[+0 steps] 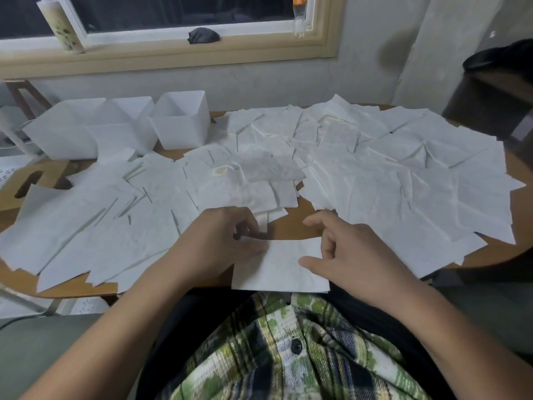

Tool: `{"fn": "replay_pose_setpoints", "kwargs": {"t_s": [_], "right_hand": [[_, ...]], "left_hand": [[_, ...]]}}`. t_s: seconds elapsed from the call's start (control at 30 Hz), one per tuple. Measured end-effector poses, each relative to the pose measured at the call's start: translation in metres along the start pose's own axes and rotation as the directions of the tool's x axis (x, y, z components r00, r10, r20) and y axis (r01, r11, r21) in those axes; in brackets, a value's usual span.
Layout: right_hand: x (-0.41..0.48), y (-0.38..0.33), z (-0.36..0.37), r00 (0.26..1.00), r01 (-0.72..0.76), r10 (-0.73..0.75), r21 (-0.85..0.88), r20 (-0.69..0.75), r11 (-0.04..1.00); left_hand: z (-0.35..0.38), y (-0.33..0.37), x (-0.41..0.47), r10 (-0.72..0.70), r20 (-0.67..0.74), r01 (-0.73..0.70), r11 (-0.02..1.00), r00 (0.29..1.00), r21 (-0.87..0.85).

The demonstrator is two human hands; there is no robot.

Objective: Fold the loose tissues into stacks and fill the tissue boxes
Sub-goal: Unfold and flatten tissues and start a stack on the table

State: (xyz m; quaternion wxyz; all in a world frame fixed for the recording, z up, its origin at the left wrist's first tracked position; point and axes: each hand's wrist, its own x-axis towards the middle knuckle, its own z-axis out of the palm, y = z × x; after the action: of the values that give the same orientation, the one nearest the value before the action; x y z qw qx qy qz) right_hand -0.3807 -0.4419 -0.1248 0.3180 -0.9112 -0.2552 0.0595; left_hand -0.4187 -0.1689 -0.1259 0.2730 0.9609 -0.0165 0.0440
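Observation:
A white folded tissue lies at the near edge of the wooden table, right in front of me. My left hand pinches its top left corner with curled fingers. My right hand holds its right edge, thumb on top and the fingers curled over it. Loose white tissues cover most of the table, spread to the left and right. Three open white tissue boxes stand in a row at the far left; nothing shows inside them.
A window sill runs along the back wall with a dark cloth lump, a bottle and a tube on it. A wooden stool stands left of the table. A dark object sits at the far right.

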Motion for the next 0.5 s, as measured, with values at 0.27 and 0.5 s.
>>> {"fn": "replay_pose_setpoints", "kwargs": {"t_s": [0.27, 0.5], "right_hand": [[-0.004, 0.005, 0.003, 0.957, 0.287, -0.283, -0.073, 0.061, 0.955], [0.01, 0.021, 0.001, 0.961, 0.275, -0.274, -0.098, 0.027, 0.956]], "left_hand": [[0.023, 0.001, -0.02, 0.267, -0.131, -0.251, 0.96, 0.955, 0.127], [0.017, 0.003, -0.013, 0.252, -0.203, -0.25, 0.968, 0.946, 0.038]]}}
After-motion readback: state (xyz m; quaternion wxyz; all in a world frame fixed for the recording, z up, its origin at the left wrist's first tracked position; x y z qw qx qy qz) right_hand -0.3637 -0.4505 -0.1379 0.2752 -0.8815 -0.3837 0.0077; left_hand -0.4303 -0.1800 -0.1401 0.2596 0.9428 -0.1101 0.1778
